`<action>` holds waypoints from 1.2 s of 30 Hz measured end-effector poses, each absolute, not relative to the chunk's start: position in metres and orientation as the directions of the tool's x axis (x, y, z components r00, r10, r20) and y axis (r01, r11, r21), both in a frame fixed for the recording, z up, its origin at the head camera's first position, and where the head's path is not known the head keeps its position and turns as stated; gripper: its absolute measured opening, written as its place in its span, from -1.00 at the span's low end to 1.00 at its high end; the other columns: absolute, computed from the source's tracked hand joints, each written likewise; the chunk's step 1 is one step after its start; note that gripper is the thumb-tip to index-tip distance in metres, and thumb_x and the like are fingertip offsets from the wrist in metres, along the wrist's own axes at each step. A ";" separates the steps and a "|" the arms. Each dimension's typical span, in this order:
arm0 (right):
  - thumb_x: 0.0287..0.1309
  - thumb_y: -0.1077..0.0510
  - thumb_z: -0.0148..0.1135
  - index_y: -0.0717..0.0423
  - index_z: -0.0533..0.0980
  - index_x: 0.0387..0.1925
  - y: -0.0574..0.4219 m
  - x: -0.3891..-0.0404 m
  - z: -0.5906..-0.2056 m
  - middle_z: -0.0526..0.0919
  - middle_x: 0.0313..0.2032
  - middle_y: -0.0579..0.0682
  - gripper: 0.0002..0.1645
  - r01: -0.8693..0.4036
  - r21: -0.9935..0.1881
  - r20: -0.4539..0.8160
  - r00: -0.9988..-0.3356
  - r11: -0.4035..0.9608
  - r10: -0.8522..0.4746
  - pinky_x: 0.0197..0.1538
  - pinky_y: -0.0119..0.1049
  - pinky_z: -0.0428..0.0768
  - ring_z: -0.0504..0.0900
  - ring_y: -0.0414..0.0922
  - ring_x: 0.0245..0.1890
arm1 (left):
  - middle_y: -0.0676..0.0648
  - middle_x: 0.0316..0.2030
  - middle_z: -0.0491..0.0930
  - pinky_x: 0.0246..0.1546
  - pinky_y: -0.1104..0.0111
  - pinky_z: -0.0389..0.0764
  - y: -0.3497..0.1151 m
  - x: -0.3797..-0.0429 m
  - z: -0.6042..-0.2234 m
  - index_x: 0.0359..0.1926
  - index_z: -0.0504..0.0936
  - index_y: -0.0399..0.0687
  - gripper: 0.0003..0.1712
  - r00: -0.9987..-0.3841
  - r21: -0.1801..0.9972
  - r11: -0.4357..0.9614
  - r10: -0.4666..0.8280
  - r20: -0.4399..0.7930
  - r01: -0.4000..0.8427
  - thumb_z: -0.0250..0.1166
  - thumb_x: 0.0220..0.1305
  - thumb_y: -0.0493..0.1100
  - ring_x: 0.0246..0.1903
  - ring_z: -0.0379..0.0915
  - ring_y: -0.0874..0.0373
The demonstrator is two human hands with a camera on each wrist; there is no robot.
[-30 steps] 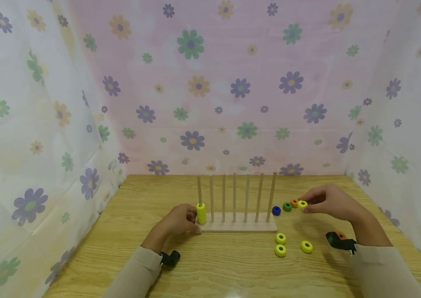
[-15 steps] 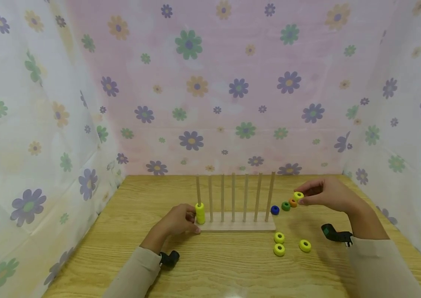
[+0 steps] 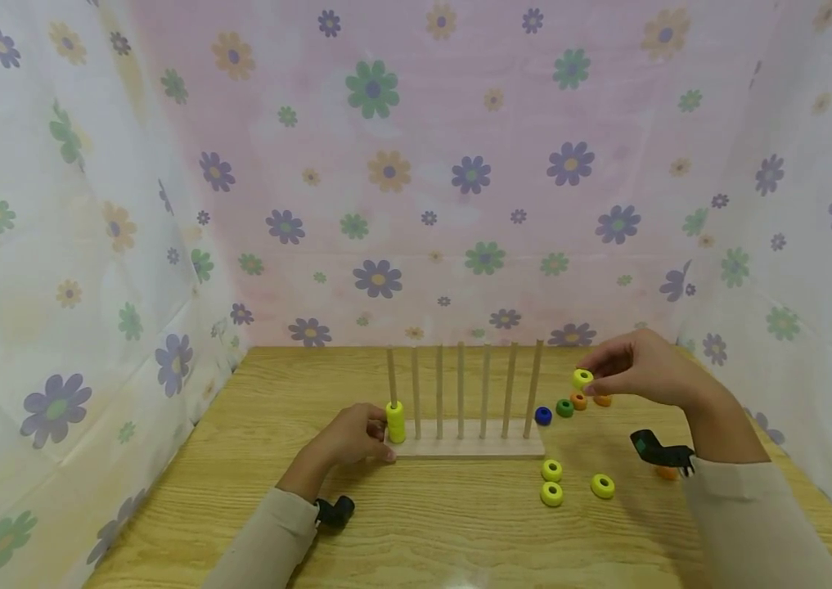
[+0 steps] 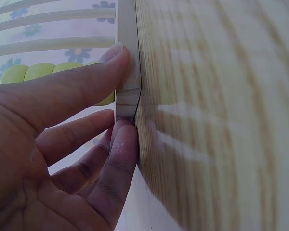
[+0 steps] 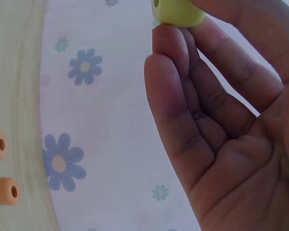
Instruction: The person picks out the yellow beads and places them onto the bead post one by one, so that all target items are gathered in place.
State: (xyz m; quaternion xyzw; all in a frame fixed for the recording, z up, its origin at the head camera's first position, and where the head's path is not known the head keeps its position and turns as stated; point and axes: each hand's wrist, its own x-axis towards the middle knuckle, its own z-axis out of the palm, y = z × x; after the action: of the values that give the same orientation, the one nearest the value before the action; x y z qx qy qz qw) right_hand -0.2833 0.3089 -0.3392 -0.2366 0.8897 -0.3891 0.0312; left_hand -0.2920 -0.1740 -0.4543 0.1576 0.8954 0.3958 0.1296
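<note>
A wooden peg rack (image 3: 463,446) with a row of upright pegs stands mid-table. Yellow beads (image 3: 396,423) are stacked on its leftmost peg. My left hand (image 3: 353,433) grips the left end of the base; in the left wrist view the thumb (image 4: 111,62) lies along one side and the fingers curl at the end. To the right of the rack, my right hand (image 3: 644,372) pinches a yellow bead (image 3: 582,378) above the table, its hole facing up. The right wrist view shows that bead (image 5: 180,12) between thumb and index finger, cut by the frame's top.
Right of the rack lie a blue bead (image 3: 544,415), a green bead (image 3: 565,407) and orange beads (image 3: 578,402). Nearer the front are loose yellow beads (image 3: 603,486). Another orange bead (image 3: 667,473) is partly hidden by the right wrist camera. Flowered cloth walls surround the table.
My right hand has lifted the yellow bead off the table area by the orange beads, moving up and slightly left. My left hand stays at the rack's end.
</note>
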 end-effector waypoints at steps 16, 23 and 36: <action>0.13 -0.01 0.57 -0.04 0.76 -0.11 0.290 -0.281 -0.315 0.80 -0.18 -0.04 -0.70 -0.442 -0.663 0.188 -0.879 0.604 -0.438 -0.16 -0.27 0.73 0.78 -0.16 -0.23 | -0.06 -0.28 0.58 -0.37 0.28 0.50 -0.174 -0.291 -0.457 0.13 0.66 -0.10 -0.38 -0.918 0.762 0.624 0.383 -0.105 0.173 0.67 0.03 -0.14 -0.30 0.43 0.08; 0.12 -0.04 0.57 -0.07 0.76 -0.10 0.285 -0.279 -0.306 0.80 -0.16 -0.05 -0.68 -0.442 -0.660 0.190 -0.880 0.608 -0.435 -0.15 -0.29 0.72 0.78 -0.18 -0.21 | -0.07 -0.31 0.56 -0.40 0.28 0.47 -0.173 -0.292 -0.457 0.09 0.67 -0.09 -0.41 -0.917 0.769 0.616 0.386 -0.104 0.172 0.67 0.03 -0.14 -0.33 0.40 0.08; 0.12 -0.08 0.56 -0.18 0.76 -0.11 0.265 -0.281 -0.292 0.79 -0.16 -0.11 -0.71 -0.498 -0.613 0.221 -0.854 0.614 -0.472 -0.15 -0.30 0.72 0.77 -0.19 -0.21 | -0.05 -0.35 0.54 -0.41 0.28 0.45 -0.175 -0.293 -0.458 0.03 0.69 -0.05 -0.48 -0.912 0.760 0.620 0.399 -0.092 0.195 0.67 0.04 -0.15 -0.37 0.39 0.09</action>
State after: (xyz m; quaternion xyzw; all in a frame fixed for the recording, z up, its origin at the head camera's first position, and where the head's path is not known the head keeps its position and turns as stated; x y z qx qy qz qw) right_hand -0.2808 0.2651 -0.2921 -0.2698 0.8981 -0.3469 -0.0188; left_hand -0.2932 -0.1746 -0.4578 0.1665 0.8911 0.4027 0.1267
